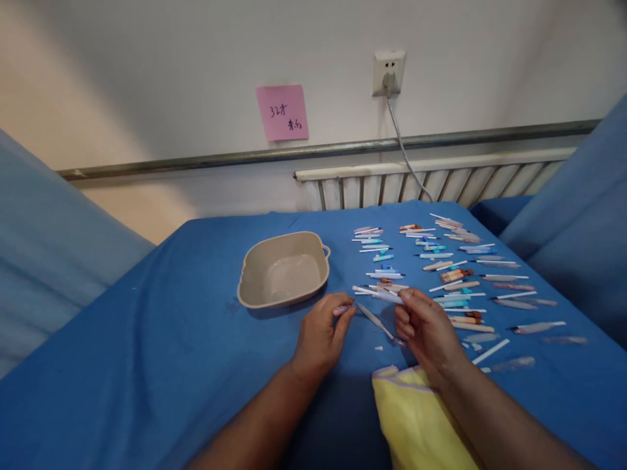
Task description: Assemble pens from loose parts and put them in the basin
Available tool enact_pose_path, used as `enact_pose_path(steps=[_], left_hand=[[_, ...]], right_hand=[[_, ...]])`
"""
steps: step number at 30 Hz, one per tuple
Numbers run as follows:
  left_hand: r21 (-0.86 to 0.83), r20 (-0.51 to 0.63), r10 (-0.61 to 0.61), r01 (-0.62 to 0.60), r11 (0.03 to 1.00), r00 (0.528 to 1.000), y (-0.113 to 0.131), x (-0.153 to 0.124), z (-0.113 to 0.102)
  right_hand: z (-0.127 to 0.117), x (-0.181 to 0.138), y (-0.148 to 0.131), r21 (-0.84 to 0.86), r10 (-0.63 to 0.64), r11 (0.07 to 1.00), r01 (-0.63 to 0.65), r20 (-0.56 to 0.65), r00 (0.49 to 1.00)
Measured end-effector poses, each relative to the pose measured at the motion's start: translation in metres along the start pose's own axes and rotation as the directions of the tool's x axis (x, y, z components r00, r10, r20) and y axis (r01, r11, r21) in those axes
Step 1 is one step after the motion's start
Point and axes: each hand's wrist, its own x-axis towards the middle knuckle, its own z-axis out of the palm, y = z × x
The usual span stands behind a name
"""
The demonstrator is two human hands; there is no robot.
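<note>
Item one, writing: we find a single pink sticky note [283, 112] on the wall, handwritten in dark ink, its top line reading roughly "32" plus a character we cannot make out; the lower line is illegible to us. No brand marks can be read on anything else.

Item two, the bench [171, 339], draped in blue cloth, carries one beige tray [283, 269] with small side handles (nothing in it that we can see), lying just left of the hands.

Item three, the small pens [455, 281]: several dozen slim sticks, white, teal, brown and clear, laid in rough rows across the right half of the bench; they are too many and too small for us to count exactly.

Item four, the left hand [321, 333]: fingers pinched shut on a small pale cap [341, 309].

Item five, the right hand [425, 329]: fingers clenched on a white pen [379, 295] that sticks out leftward from the fingertips; a thin grey pen [375, 321] lies slantwise between the two hands, and we cannot tell whether it touches either.

Item six: one yellow cloth [416, 418] lies under the right forearm; one wall socket [388, 73] with a plugged cable stands above a white radiator [431, 179].
</note>
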Motion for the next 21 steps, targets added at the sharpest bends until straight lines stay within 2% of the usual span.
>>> enact_pose_path(steps=[8,14,21], left_hand=[[-0.050,0.020,-0.069,0.070,0.996,0.997,0.0021,-0.0001,0.0019],[0.013,0.074,-0.036,0.035,0.999,0.997,-0.0012,0.0003,0.0012],[-0.047,0.067,-0.066,0.069,0.997,0.996,-0.0039,0.0012,0.0032]], right_hand=[[0.0022,-0.0021,-0.0006,-0.006,0.007,1.000,-0.007,0.022,1.000],[0.0027,-0.0015,0.0004,-0.002,0.005,1.000,-0.005,0.033,0.999],[0.0024,-0.0004,0.0006,-0.014,0.005,1.000,-0.004,0.040,0.999]])
